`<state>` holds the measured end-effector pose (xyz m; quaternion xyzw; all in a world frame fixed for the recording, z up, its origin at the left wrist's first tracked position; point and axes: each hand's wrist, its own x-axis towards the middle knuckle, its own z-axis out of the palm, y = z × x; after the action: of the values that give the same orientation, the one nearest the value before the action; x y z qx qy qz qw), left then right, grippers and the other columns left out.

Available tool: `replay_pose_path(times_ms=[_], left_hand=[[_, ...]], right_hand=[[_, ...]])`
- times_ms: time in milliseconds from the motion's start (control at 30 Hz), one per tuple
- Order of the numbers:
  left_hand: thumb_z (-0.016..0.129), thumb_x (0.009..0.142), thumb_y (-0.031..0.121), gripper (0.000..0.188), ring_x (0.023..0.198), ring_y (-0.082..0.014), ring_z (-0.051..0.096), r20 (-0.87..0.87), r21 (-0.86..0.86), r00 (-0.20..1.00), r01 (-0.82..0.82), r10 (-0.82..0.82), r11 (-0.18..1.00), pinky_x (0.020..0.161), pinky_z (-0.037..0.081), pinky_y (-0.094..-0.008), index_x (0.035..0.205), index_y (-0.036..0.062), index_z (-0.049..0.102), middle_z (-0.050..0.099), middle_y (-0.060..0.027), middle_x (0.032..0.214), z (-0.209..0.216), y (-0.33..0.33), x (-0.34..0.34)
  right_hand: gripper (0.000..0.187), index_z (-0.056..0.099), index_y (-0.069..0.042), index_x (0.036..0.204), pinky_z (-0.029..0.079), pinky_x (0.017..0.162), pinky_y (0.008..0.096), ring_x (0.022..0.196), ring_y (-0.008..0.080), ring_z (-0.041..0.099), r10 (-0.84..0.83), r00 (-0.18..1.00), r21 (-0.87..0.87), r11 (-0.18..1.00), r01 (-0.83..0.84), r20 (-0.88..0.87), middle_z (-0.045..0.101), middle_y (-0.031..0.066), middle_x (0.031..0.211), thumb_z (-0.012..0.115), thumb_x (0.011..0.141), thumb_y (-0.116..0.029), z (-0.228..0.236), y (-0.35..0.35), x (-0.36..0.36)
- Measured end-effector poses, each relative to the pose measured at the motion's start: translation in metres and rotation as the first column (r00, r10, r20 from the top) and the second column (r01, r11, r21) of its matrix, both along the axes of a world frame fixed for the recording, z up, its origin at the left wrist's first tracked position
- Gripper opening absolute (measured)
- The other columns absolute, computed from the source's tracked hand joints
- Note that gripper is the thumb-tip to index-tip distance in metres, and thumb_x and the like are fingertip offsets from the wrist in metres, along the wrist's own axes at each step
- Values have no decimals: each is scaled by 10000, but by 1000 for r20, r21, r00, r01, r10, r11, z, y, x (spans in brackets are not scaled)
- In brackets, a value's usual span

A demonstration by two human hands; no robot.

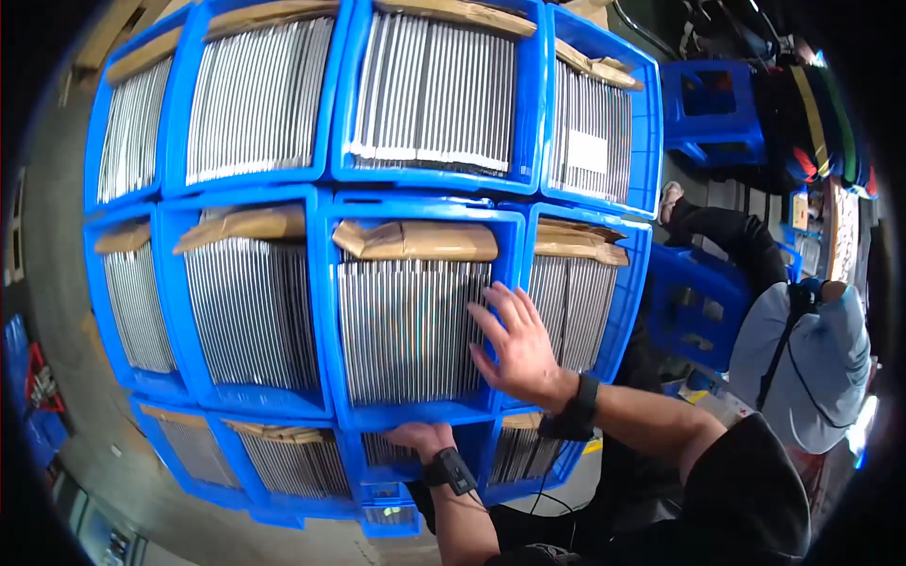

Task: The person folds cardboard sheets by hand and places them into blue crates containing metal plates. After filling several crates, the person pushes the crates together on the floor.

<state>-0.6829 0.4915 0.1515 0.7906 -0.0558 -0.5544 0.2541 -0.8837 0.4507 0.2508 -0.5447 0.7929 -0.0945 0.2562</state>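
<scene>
Grey concrete floor [57, 311] of a workshop, stacked blue crates [321, 311] packed with upright thin silver plates [406, 330] and cardboard strips [415, 241], right hand [514, 344] spread flat on the middle crate's plates, left hand [420, 439] curled, gripping that crate's lower rim, another person [802, 358] seated far right.

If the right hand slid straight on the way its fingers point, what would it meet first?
The right hand lies on the grey ribbed sheets in a blue crate, fingers pointing up-left. It would probably cross more sheets, then meet the brown cardboard strip.
</scene>
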Motion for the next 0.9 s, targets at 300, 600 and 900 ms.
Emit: replay_pose_path(times_ms=[300, 600, 900], left_hand=[[316, 858, 523, 629, 1260, -325, 323, -144, 146, 905, -380, 400, 913, 1016, 255, -521, 1344, 123, 334, 328, -111, 1400, 32, -36, -41], [404, 865, 394, 420, 1129, -278, 472, 208, 46, 969, 124, -131, 991, 931, 377, -475, 1118, 88, 541, 514, -107, 1211, -23, -5, 3], [411, 888, 428, 501, 1185, -252, 419, -117, 268, 984, 160, -133, 950, 1027, 271, -411, 1256, 90, 441, 452, -126, 1288, 23, -27, -13]], right_hand=[[534, 474, -62, 1215, 244, 1042, 496, 1285, 356, 298, 140, 986, -19, 990, -139, 87, 355, 198, 1349, 610, 703, -127, -50, 42, -26], [560, 516, -131, 1199, 263, 992, 584, 1277, 390, 287, 227, 967, -95, 972, -216, 118, 375, 159, 1342, 558, 641, -114, -74, 43, -15], [532, 524, -119, 1207, 153, 1045, 571, 1284, 432, 226, 360, 894, -207, 884, -418, -268, 400, 178, 1295, 445, 682, -149, -73, 30, -21]])
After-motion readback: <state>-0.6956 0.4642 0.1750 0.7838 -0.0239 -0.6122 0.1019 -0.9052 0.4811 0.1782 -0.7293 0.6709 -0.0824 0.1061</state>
